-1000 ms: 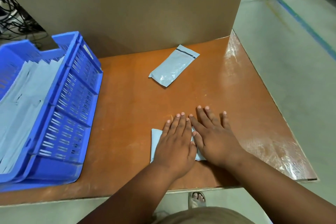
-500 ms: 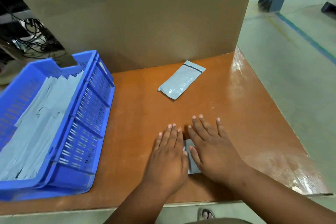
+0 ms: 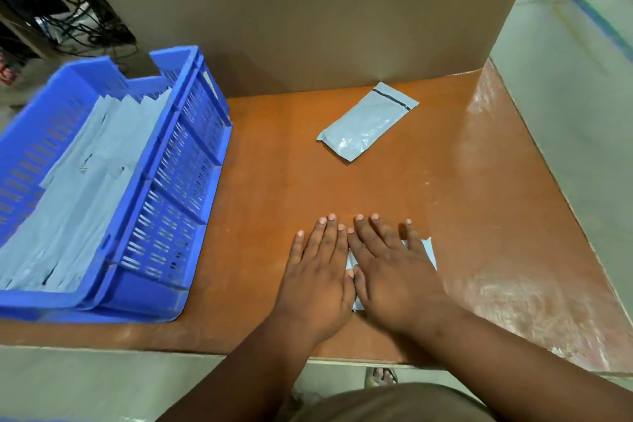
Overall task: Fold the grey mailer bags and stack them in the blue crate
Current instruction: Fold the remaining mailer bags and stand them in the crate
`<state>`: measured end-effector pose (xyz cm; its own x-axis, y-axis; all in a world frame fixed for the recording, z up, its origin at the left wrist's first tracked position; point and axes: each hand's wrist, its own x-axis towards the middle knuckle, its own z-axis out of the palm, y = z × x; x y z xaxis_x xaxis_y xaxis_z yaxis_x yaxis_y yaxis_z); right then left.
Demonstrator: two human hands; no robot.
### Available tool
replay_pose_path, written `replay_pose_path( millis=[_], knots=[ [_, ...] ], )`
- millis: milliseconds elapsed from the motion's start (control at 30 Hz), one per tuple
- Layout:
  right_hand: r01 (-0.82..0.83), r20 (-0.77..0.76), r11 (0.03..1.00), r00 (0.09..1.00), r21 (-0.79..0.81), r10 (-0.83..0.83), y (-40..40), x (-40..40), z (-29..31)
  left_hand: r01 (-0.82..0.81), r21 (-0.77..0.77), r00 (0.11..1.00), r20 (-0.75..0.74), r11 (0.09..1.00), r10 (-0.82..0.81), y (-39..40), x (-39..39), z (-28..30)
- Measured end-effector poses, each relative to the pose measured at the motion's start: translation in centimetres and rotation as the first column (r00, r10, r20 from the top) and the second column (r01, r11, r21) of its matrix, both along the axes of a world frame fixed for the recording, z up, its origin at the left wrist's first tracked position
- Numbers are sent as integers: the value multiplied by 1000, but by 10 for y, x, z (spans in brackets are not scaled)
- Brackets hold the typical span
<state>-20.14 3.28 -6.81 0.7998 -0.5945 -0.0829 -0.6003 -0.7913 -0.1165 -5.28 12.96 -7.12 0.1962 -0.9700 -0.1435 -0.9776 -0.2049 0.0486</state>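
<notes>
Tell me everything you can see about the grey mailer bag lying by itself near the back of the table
The grey mailer bag is a pale grey-blue glossy plastic pouch, rectangular, lying flat on the brown table. It sits diagonally, with a dark strip across its far right end. The surface looks slightly wrinkled and catches the light near its near left end. It lies close to the cardboard wall and well apart from the blue crate. Neither hand touches it.

Blue slotted crate point(image 3: 178, 188), pale grey mailer bag point(image 3: 368, 125) with seemingly black strip, orange-brown table point(image 3: 274, 164).
</notes>
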Motion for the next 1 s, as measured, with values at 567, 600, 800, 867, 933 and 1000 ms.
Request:
replay_pose_path(
  millis=[567, 600, 800, 867, 933, 1000],
  knots=[
    [-226, 45, 971, 972, -73, 230, 8, -66, 6, 70, -50, 996, -59, 996, -73, 71, -10, 3],
    [-209, 33, 976, 977, -61, 212, 6, -60, 5, 52, -42, 997, -52, 998, -54, 68, -7, -1],
    [-160, -12, 986, 987, -39, 159, -3, -32, 2, 12, -9, 1000, -20, 1000, -12, 43, 13, -6],
    [-169, -30, 985, 985, -38, 168, -3, -34, 1, 12, -3, 1000, -15, 1000, -12, 45, 12, -8],
    [-170, -35, 985, 985, -26, 169, -4, -34, 2, 4, -5, 1000, -20, 1000, -4, 46, 12, -7],
    [-171, -20, 985, 985, -2, 171, -5, -32, 4, -5, -19, 999, -34, 1000, 4, 47, 10, -5]
  ],
)
